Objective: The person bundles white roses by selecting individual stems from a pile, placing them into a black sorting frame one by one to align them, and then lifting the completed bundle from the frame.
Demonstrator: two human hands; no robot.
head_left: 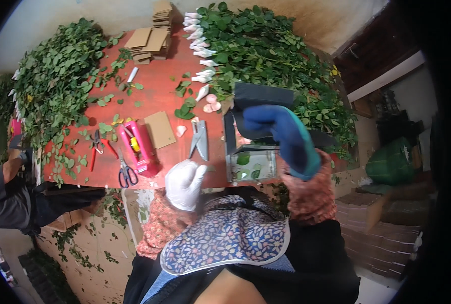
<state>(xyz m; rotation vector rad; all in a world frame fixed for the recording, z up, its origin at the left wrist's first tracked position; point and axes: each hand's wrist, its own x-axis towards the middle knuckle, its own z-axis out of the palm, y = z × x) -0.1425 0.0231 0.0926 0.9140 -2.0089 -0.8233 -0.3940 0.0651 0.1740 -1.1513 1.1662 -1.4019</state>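
Note:
My left hand (185, 185) in a white glove hovers at the table's front edge, fingers curled, any contents hidden. My right hand (281, 139), in a blurred blue glove, reaches over a black tray (230, 144) with a ridged board (263, 93) behind it; whether it grips anything is unclear. Pink petals inside the tray are partly hidden. Near my left hand lie grey stapler-like pliers (199, 142), a pink tape dispenser (142, 154), dark-handled scissors (127, 175), red-handled pruners (92, 159) and a cardboard piece (158, 129).
The red table (104, 81) holds leafy stems (55, 71) at left, white-wrapped flower bunches (205, 53) at back right and stacked cardboard (147, 43). Another person's dark sleeve (2, 197) is at far left. A green sack (390, 162) and flattened cartons (375, 228) are at right.

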